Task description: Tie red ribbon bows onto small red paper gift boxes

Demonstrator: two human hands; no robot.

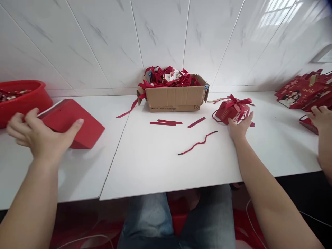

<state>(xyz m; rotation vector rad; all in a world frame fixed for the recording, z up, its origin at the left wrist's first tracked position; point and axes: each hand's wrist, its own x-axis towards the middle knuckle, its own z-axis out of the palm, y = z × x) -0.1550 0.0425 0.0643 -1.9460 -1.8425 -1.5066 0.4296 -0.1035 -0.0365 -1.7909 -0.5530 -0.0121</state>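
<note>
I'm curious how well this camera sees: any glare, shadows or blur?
Head view: bright, window-like glare on the tiled wall at upper right; head view: soft shadow on the white table near the red box; head view: left hand slightly blurred.

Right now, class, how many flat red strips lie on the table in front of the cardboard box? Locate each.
3. The front strip lies nearest us; the back strip is just behind it; the right strip lies apart, to their right. None there seems hidden.
</note>
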